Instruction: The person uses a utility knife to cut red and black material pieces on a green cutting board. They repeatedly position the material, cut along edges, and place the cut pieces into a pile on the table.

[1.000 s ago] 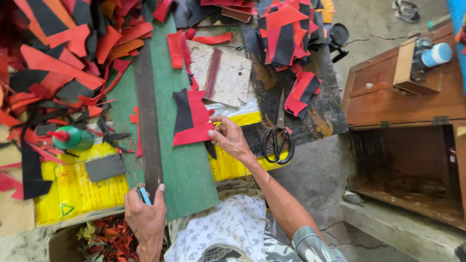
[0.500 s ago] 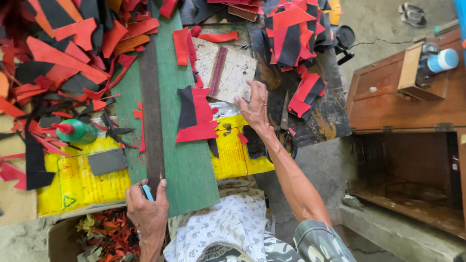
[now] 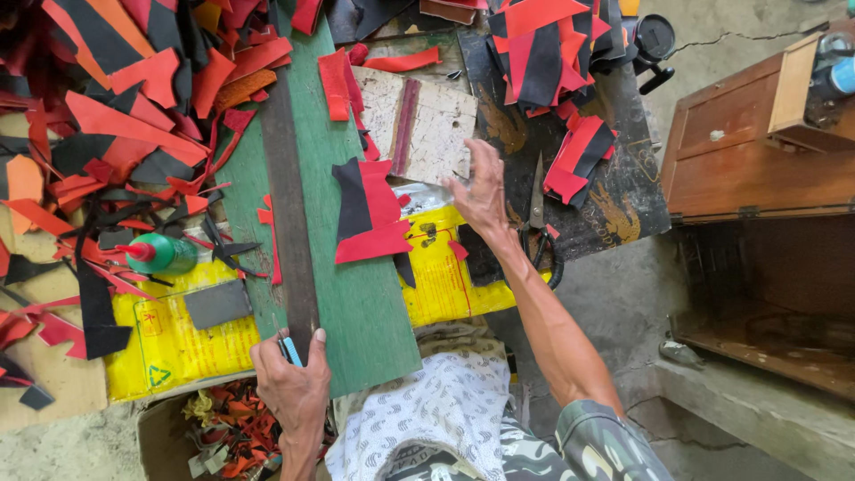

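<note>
A: What is the biggest thing here?

B: The desk (image 3: 623, 178), dark and crowded. On its left side lies a big heap of red and black scraps (image 3: 116, 116), and one more pile of scraps (image 3: 543, 44) is at the top right. To the right of the desk stands a wooden cabinet (image 3: 748, 151).

A: And in the middle?

B: A long green board (image 3: 356, 303) lies from the top of the desk down to the person's lap. A dark strip (image 3: 287, 223) runs along it. Under the board there are yellow sheets (image 3: 169, 338).

A: Where is the left hand?

B: The left hand (image 3: 294, 383) is at the near end of the board. Its fingers are closed on a small blue tool (image 3: 290, 350), and the thumb rests on the board beside the strip.

A: And the right hand?

B: The right hand (image 3: 481, 191) is open, fingers spread apart, holding nothing. It hovers just right of a red and black cut piece (image 3: 370, 214) that lies on the board, and just left of the scissors (image 3: 539, 218). I cannot tell if it touches the desk.

A: Anything smaller?

B: A green glue bottle (image 3: 160, 254) with a red tip lies on its side left of the board, and a grey block (image 3: 217, 305) lies just below it on the yellow sheet.
</note>
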The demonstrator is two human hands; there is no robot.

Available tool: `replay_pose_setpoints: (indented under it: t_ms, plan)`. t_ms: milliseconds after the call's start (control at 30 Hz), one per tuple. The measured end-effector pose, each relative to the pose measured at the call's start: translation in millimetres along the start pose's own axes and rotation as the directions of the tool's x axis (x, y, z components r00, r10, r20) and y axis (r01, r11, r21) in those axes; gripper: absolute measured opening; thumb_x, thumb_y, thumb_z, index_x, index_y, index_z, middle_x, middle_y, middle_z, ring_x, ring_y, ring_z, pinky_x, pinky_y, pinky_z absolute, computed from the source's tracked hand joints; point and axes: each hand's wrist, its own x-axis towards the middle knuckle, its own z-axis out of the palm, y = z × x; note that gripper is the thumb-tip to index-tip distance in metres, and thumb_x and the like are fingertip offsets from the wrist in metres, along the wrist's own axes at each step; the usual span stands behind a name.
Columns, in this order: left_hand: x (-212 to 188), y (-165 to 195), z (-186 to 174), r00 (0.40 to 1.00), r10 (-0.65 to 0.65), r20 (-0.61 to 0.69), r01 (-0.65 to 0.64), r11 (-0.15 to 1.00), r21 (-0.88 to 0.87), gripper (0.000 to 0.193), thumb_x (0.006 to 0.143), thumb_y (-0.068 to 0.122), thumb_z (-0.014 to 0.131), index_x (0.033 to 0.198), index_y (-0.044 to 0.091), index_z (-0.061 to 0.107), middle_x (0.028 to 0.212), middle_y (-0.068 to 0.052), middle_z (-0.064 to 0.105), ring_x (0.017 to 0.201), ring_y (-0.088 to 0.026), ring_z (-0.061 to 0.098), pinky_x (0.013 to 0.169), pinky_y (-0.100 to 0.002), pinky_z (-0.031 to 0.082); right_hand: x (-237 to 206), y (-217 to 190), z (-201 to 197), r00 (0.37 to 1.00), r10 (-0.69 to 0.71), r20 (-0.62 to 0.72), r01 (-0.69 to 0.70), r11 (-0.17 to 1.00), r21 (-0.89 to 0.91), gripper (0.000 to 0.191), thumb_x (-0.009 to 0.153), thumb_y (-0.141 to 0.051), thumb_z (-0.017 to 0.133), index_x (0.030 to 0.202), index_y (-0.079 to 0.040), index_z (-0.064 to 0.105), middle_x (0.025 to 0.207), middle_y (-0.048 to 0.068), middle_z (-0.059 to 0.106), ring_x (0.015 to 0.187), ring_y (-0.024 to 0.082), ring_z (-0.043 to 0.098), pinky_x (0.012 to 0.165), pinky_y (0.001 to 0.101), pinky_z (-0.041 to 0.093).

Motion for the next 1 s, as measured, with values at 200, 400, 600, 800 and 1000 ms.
replay_pose_setpoints:
  t_ms: [200, 400, 600, 800, 1000]
  plan:
    - [1, 1, -1, 0.999, -0.046, 0.02, 0.045, 0.999, 0.023, 0.049, 0.083, 0.025, 0.085, 0.11, -0.005, 0.059, 0.102, -0.019, 0.058, 0.089, -0.038, 0.063, 0.074, -0.049, 0.051, -56, -23, -7, 0.959, 0.277, 0.062, -0.283, 0.933, 0.221, 0.039, 0.093, -0.011, 0.072, 0.131, -0.004, 0.064, 0.118, 0.011, 0.07, 0.094, 0.017, 0.069, 0.081, 0.0309, 0.059]
    - [-1, 2, -3, 0.996, -0.07, 0.054, 0.068, 0.997, 0.038, 0.051, 0.085, 0.027, 0.082, 0.114, -0.005, 0.056, 0.105, -0.021, 0.056, 0.088, -0.038, 0.063, 0.072, -0.048, 0.051, -64, -54, 16, 0.958, 0.201, 0.205, -0.265, 0.895, 0.358, 0.049, 0.093, -0.017, 0.075, 0.136, -0.003, 0.058, 0.114, 0.011, 0.067, 0.093, 0.017, 0.065, 0.079, 0.0314, 0.058]
    - [-14, 4, -10, 0.996, -0.073, 0.059, 0.068, 0.994, 0.086, 0.049, 0.085, 0.029, 0.081, 0.111, -0.005, 0.056, 0.103, -0.021, 0.056, 0.089, -0.04, 0.062, 0.073, -0.049, 0.05, -55, -70, 43, 0.989, -0.028, 0.142, 0.0, 0.981, 0.193, 0.074, 0.08, -0.017, 0.087, 0.141, 0.002, 0.05, 0.11, 0.015, 0.06, 0.099, 0.025, 0.06, 0.08, 0.0378, 0.054]
    - [-14, 6, -13, 0.99, -0.118, 0.082, 0.106, 0.985, 0.135, 0.048, 0.085, 0.029, 0.081, 0.108, -0.004, 0.056, 0.101, -0.021, 0.057, 0.086, -0.043, 0.064, 0.071, -0.051, 0.051, -53, -67, 50, 0.976, 0.082, 0.204, -0.119, 0.978, 0.173, 0.093, 0.072, -0.018, 0.091, 0.149, 0.005, 0.045, 0.095, 0.011, 0.063, 0.089, 0.026, 0.058, 0.08, 0.0399, 0.052]
    - [-21, 8, -11, 0.987, -0.129, 0.097, 0.122, 0.99, 0.076, 0.052, 0.084, 0.029, 0.078, 0.115, -0.006, 0.054, 0.104, -0.024, 0.056, 0.082, -0.042, 0.066, 0.066, -0.05, 0.053, -28, -71, 31, 0.996, 0.024, 0.091, -0.039, 0.985, 0.169, 0.058, 0.079, -0.01, 0.084, 0.132, 0.0, 0.061, 0.1, 0.012, 0.062, 0.077, 0.02, 0.059, 0.071, 0.0346, 0.054]
